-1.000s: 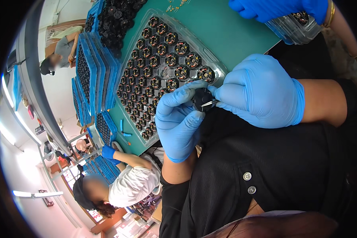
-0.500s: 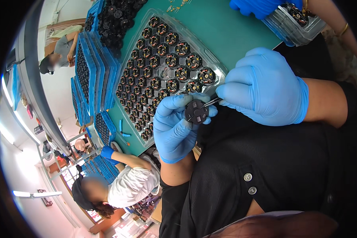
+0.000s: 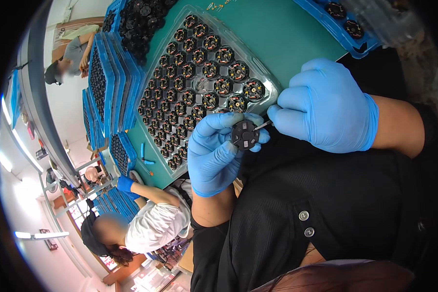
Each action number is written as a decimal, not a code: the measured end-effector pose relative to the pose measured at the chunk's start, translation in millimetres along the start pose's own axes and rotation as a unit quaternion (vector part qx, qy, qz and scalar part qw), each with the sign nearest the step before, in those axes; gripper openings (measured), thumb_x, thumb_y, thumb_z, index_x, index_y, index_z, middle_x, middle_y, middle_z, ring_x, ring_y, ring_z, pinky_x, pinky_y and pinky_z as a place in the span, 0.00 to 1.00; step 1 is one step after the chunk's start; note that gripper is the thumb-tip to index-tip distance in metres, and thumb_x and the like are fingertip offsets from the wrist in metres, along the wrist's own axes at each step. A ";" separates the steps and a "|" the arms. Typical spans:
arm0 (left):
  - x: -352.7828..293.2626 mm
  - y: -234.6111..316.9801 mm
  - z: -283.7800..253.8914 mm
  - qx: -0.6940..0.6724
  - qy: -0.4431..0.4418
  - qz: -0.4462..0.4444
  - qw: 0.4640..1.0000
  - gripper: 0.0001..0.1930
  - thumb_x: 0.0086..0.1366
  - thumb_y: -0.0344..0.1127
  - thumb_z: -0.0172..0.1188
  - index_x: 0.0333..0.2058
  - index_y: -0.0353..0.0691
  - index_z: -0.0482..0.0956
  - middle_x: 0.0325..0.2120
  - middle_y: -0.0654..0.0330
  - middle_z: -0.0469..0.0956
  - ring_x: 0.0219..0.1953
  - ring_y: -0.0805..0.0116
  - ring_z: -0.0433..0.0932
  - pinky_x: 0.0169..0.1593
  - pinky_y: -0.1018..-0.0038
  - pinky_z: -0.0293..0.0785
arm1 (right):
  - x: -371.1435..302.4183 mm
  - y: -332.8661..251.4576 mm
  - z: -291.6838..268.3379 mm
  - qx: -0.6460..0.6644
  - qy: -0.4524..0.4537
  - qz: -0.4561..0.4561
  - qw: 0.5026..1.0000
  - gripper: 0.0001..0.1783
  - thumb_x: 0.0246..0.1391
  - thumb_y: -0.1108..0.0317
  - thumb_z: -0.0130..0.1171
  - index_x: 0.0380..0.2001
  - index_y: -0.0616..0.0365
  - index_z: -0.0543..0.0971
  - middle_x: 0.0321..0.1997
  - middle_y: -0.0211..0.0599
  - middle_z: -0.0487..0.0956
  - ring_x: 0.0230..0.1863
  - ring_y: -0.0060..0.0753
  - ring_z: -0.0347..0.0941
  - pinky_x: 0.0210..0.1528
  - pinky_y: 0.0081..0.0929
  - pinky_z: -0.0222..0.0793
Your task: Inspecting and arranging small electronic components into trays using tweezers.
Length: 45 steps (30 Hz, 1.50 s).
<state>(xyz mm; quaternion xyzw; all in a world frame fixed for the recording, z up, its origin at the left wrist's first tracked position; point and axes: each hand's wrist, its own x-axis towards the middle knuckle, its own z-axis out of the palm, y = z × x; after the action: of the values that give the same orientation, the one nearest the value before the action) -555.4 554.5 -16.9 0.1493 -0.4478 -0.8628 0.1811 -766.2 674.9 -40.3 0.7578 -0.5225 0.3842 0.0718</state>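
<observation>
Pinched by its rim in my left hand (image 3: 215, 153) is a round black plastic part (image 3: 245, 135), its flat face with small square recesses turned up. Blue gloves cover both my hands. My right hand (image 3: 323, 107) is closed on thin metal tweezers (image 3: 263, 125), whose tips meet the part's upper right edge. Most of the tweezers is hidden inside the fist. Just beyond my hands lies a clear plastic tray (image 3: 270, 90) with rows of round black parts (image 3: 238, 71) carrying copper and red pieces; one pocket among them holds no part.
A heap of black parts (image 3: 140, 24) lies at the back left, beside stacked blue trays (image 3: 114, 82). Another blue tray (image 3: 321, 19) sits at the far right of the green table (image 3: 272, 36). Blue-handled pliers (image 3: 143, 153) lie left. A co-worker in white (image 3: 153, 219) works at left.
The tweezer tips have shifted from the part's face to its edge, and the part has turned slightly. Another person's blue-gloved hand has left the upper right, where a blue tray now shows.
</observation>
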 end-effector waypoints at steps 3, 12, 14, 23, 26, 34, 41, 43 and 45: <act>0.7 0.3 -0.6 0.004 0.006 -0.012 1.000 0.21 0.62 0.27 0.62 0.53 0.29 0.71 0.47 0.36 0.75 0.46 0.48 0.80 0.49 0.61 0.79 | 0.3 0.2 2.0 -0.001 0.013 -0.006 1.000 0.10 0.37 0.69 0.60 0.29 0.53 0.79 0.22 0.27 0.73 0.21 0.28 0.68 0.25 0.28 0.59; 12.2 27.7 -17.2 0.295 0.101 0.095 0.945 0.20 0.62 0.29 0.61 0.52 0.30 0.71 0.43 0.47 0.78 0.44 0.57 0.80 0.45 0.69 0.76 | -2.6 11.8 14.2 0.110 0.040 0.071 0.991 0.09 0.43 0.68 0.66 0.30 0.54 0.78 0.23 0.31 0.74 0.24 0.35 0.71 0.27 0.31 0.62; 24.2 44.1 -28.4 0.448 0.253 0.104 0.851 0.19 0.59 0.20 0.62 0.50 0.32 0.74 0.40 0.55 0.80 0.40 0.71 0.79 0.45 0.76 0.76 | -2.8 21.8 17.1 0.168 0.083 0.140 0.972 0.08 0.46 0.71 0.66 0.31 0.57 0.78 0.26 0.35 0.75 0.27 0.40 0.73 0.28 0.32 0.65; 59.5 45.2 -43.8 0.817 0.161 0.066 0.550 0.17 0.52 0.33 0.69 0.41 0.36 0.80 0.35 0.49 0.81 0.37 0.52 0.81 0.42 0.64 0.76 | -9.1 44.9 28.4 0.338 0.079 0.326 0.880 0.08 0.53 0.75 0.62 0.36 0.65 0.77 0.30 0.34 0.76 0.29 0.20 0.71 0.33 0.21 0.68; 62.5 48.0 -47.1 0.819 0.144 0.068 0.551 0.15 0.52 0.33 0.69 0.39 0.36 0.82 0.35 0.49 0.81 0.37 0.52 0.81 0.43 0.64 0.76 | -10.3 46.3 29.5 0.290 0.081 0.300 0.905 0.08 0.54 0.76 0.62 0.37 0.65 0.77 0.31 0.31 0.76 0.29 0.16 0.70 0.34 0.19 0.68; 82.7 72.2 -60.7 0.749 0.195 0.060 0.631 0.14 0.53 0.33 0.71 0.37 0.34 0.83 0.30 0.53 0.81 0.32 0.64 0.81 0.36 0.69 0.77 | -8.3 49.2 29.3 0.259 0.086 0.259 0.927 0.10 0.54 0.74 0.63 0.38 0.64 0.77 0.31 0.34 0.76 0.29 0.19 0.71 0.34 0.20 0.69; 103.2 72.0 -74.4 0.787 0.190 -0.040 0.585 0.17 0.50 0.36 0.73 0.35 0.32 0.81 0.27 0.53 0.81 0.30 0.65 0.80 0.37 0.71 0.76 | -11.1 54.5 30.9 0.234 0.085 0.216 0.944 0.10 0.59 0.68 0.58 0.39 0.65 0.76 0.29 0.39 0.75 0.27 0.29 0.71 0.30 0.25 0.66; 102.0 72.7 -69.4 0.772 0.197 -0.048 0.602 0.15 0.50 0.35 0.72 0.34 0.32 0.81 0.27 0.54 0.81 0.30 0.67 0.80 0.37 0.71 0.76 | -11.0 55.5 33.3 0.231 0.121 0.186 0.947 0.10 0.61 0.67 0.56 0.39 0.65 0.76 0.27 0.41 0.74 0.27 0.37 0.71 0.30 0.28 0.66; 93.4 73.4 -58.7 0.753 0.200 -0.040 0.625 0.16 0.53 0.32 0.69 0.39 0.32 0.79 0.29 0.58 0.80 0.31 0.71 0.78 0.36 0.73 0.76 | -11.2 55.4 32.2 0.230 0.110 0.192 0.948 0.09 0.60 0.68 0.56 0.38 0.65 0.76 0.28 0.42 0.74 0.27 0.40 0.71 0.30 0.29 0.66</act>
<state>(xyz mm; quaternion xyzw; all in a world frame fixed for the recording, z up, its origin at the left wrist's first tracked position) -600.7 431.4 2.3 0.4206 -0.8875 -0.1796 0.0558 -798.5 642.2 -86.3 0.5921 -0.5442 0.5816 -0.1223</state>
